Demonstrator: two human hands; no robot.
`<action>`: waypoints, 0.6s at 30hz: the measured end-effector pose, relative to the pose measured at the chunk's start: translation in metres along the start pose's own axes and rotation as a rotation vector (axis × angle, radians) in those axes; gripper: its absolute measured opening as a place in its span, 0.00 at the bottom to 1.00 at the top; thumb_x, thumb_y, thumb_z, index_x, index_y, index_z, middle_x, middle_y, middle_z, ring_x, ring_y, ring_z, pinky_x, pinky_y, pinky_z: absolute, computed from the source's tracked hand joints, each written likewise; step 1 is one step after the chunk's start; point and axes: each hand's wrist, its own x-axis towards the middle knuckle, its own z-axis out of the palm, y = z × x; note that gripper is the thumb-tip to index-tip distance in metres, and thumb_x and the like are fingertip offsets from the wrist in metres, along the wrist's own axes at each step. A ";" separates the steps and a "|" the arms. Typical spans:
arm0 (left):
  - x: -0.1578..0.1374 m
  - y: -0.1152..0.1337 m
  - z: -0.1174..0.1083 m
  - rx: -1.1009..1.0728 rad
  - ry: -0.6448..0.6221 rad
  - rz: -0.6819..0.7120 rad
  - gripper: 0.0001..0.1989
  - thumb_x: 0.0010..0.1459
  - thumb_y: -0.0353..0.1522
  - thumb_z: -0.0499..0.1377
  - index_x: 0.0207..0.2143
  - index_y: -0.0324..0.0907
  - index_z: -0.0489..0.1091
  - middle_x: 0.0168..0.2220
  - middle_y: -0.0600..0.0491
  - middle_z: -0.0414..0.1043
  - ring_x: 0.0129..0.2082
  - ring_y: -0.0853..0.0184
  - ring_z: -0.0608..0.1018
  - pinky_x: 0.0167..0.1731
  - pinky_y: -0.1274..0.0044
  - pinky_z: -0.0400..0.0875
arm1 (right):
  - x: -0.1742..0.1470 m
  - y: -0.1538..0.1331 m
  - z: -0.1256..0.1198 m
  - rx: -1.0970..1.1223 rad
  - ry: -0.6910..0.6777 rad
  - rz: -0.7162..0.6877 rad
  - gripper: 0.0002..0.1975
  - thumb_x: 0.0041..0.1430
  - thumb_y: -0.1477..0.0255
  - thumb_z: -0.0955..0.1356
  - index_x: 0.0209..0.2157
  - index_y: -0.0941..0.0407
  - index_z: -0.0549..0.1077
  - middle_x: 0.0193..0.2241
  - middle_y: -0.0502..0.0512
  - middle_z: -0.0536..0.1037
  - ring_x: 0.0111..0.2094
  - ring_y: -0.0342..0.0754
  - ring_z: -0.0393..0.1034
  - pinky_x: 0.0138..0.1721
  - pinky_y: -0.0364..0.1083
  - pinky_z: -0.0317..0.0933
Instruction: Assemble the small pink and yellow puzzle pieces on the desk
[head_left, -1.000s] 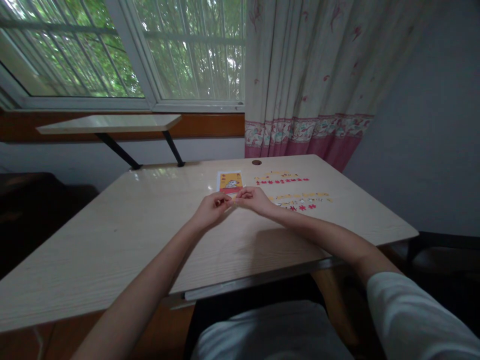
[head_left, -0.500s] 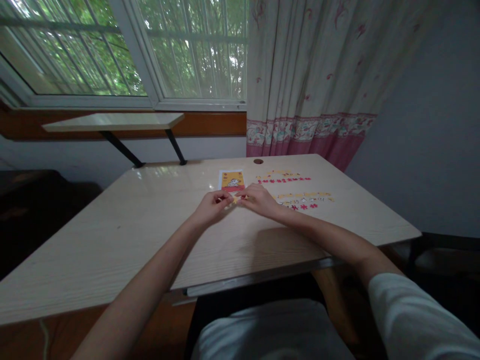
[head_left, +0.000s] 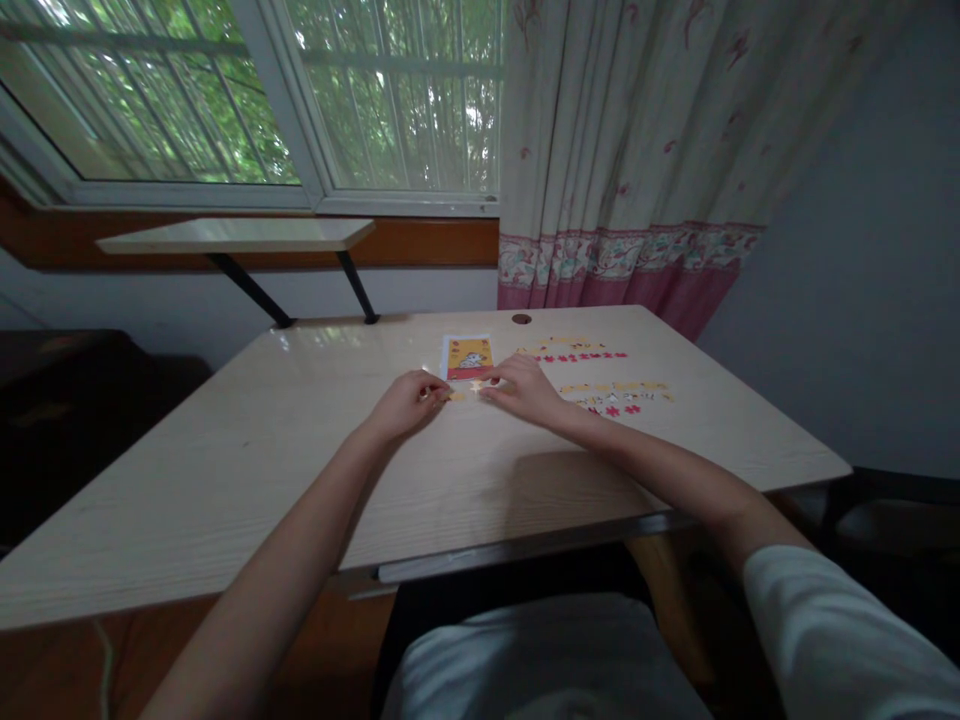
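Observation:
My left hand [head_left: 410, 402] rests low over the desk, its thumb and fingers pinched at the edge of a small yellow puzzle piece [head_left: 457, 397]. Facing it, my right hand [head_left: 527, 390] has thumb and index finger on another pale yellow puzzle piece [head_left: 475, 387]. A small gap separates the two pieces. Just behind them lies a picture card [head_left: 469, 357], yellow above and red below, with a white cartoon animal on it. The right hand partly covers the card's lower corner and some of the pieces laid out beyond it.
Right of the card, loose puzzle pieces lie in rows: red ones [head_left: 589, 357], yellow ones [head_left: 626, 386] and more red ones [head_left: 622, 411]. A raised shelf [head_left: 240, 236] stands at the desk's back left. A cable hole [head_left: 521, 319] is near the back edge, before the curtain [head_left: 630, 255].
My hands have drawn apart, the left one shifting left. Two yellow pieces now show between the fingertips, where the hands were close together. The view has shifted slightly.

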 end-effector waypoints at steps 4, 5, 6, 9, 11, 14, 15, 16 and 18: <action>0.000 -0.001 0.001 0.034 -0.053 0.060 0.12 0.56 0.30 0.54 0.36 0.40 0.78 0.33 0.47 0.76 0.34 0.64 0.75 0.38 0.74 0.68 | 0.010 0.002 0.016 -0.056 -0.156 0.073 0.12 0.57 0.63 0.69 0.39 0.54 0.78 0.38 0.55 0.80 0.43 0.50 0.68 0.45 0.47 0.54; 0.000 -0.001 0.001 0.042 -0.058 0.075 0.13 0.56 0.30 0.54 0.36 0.40 0.78 0.34 0.47 0.76 0.35 0.63 0.75 0.39 0.73 0.68 | 0.013 0.002 0.020 -0.068 -0.193 0.091 0.12 0.57 0.63 0.69 0.38 0.54 0.79 0.39 0.55 0.80 0.44 0.51 0.68 0.44 0.47 0.54; 0.000 -0.001 0.002 0.052 -0.066 0.090 0.13 0.56 0.29 0.54 0.36 0.40 0.78 0.34 0.46 0.77 0.36 0.62 0.75 0.41 0.72 0.68 | 0.015 0.002 0.023 -0.077 -0.225 0.104 0.12 0.57 0.62 0.69 0.38 0.54 0.79 0.39 0.55 0.80 0.44 0.51 0.69 0.44 0.47 0.55; 0.000 -0.002 0.004 0.092 -0.084 0.121 0.14 0.55 0.29 0.53 0.37 0.41 0.78 0.36 0.46 0.77 0.38 0.61 0.75 0.44 0.69 0.68 | 0.019 0.002 0.029 -0.104 -0.270 0.134 0.12 0.57 0.62 0.68 0.39 0.52 0.79 0.40 0.54 0.80 0.43 0.51 0.70 0.44 0.47 0.55; 0.000 -0.003 0.005 0.112 -0.088 0.139 0.15 0.55 0.28 0.53 0.38 0.41 0.78 0.36 0.47 0.77 0.39 0.61 0.75 0.45 0.69 0.68 | 0.020 0.001 0.030 -0.115 -0.266 0.149 0.11 0.57 0.63 0.68 0.39 0.51 0.79 0.39 0.53 0.80 0.43 0.51 0.70 0.44 0.47 0.56; 0.000 -0.005 0.007 0.123 -0.087 0.163 0.15 0.54 0.27 0.53 0.38 0.41 0.79 0.36 0.46 0.77 0.39 0.61 0.75 0.46 0.68 0.68 | 0.021 0.000 0.028 -0.116 -0.253 0.166 0.11 0.57 0.63 0.68 0.39 0.51 0.79 0.39 0.52 0.80 0.43 0.51 0.70 0.44 0.47 0.57; 0.001 -0.005 0.007 0.124 -0.090 0.168 0.15 0.54 0.27 0.53 0.38 0.41 0.79 0.37 0.46 0.77 0.39 0.61 0.75 0.46 0.67 0.68 | 0.021 0.000 0.028 -0.115 -0.250 0.171 0.12 0.57 0.62 0.68 0.39 0.51 0.79 0.39 0.53 0.80 0.43 0.51 0.70 0.44 0.47 0.57; 0.001 -0.005 0.008 0.127 -0.093 0.171 0.15 0.54 0.26 0.53 0.38 0.41 0.79 0.37 0.46 0.77 0.39 0.61 0.75 0.46 0.67 0.68 | 0.021 0.000 0.027 -0.116 -0.249 0.175 0.12 0.57 0.62 0.68 0.39 0.51 0.79 0.39 0.53 0.80 0.43 0.52 0.70 0.44 0.47 0.57; 0.001 -0.006 0.008 0.138 -0.103 0.174 0.16 0.54 0.26 0.53 0.38 0.41 0.79 0.38 0.45 0.77 0.39 0.60 0.75 0.47 0.67 0.67 | 0.022 -0.001 0.026 -0.119 -0.252 0.178 0.12 0.56 0.63 0.68 0.39 0.52 0.79 0.39 0.53 0.80 0.43 0.52 0.70 0.45 0.47 0.57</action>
